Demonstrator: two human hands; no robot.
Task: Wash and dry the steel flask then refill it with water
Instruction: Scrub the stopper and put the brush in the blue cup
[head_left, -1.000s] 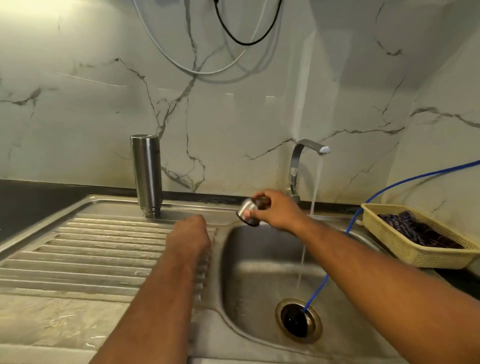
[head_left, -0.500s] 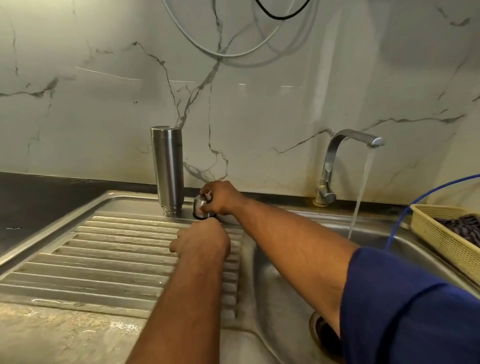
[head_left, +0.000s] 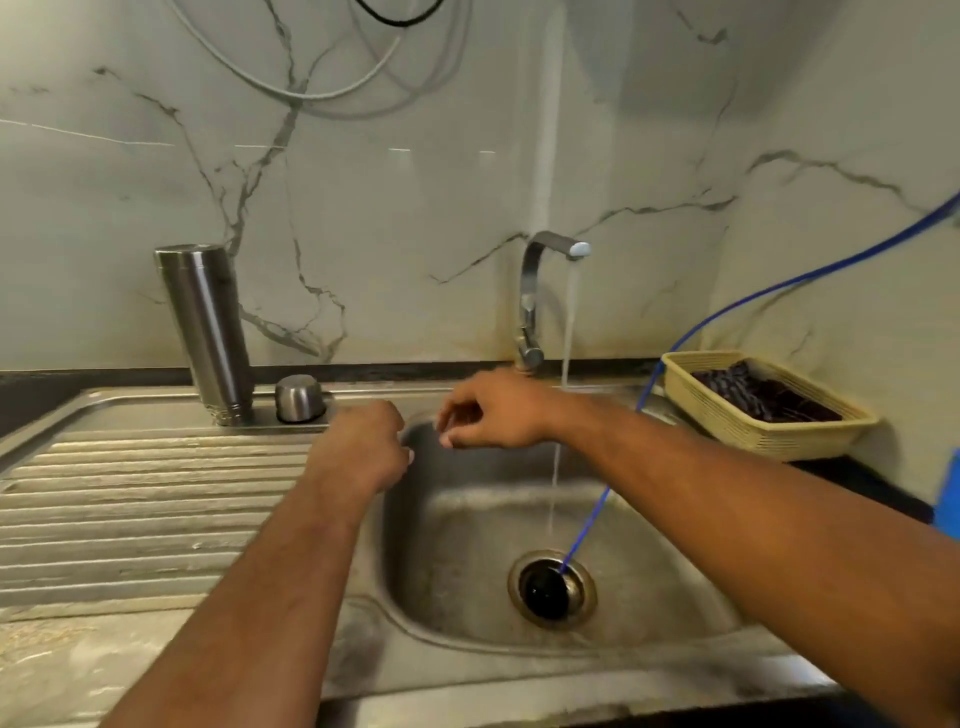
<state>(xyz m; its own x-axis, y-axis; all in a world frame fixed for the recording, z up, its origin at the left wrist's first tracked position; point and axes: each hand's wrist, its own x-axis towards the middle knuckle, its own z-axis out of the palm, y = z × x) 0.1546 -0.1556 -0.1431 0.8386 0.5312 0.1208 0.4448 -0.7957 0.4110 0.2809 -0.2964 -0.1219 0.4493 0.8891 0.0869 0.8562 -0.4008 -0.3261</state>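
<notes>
1. Steel flask (head_left: 208, 332) stands mouth-down on the draining surface (head_left: 130, 493), at ten o'clock from the basin (head_left: 467, 525). Its cap (head_left: 300, 399) sits just beside it, at three o'clock.
2. My left hand (head_left: 358, 447) and right hand (head_left: 493, 410) hover at the basin rim, loosely curled and holding nothing.
3. Risk: a careless wet reach could topple the tall flask, and the tap (head_left: 540, 291) is running unused.
4. Count: one flask, one cap, one tap, one basket (head_left: 753, 441), one blue hose (head_left: 779, 288).

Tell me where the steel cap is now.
In the head view, the cap sits on the sink's back ledge, left of the basin, just right of the standing flask.
</notes>
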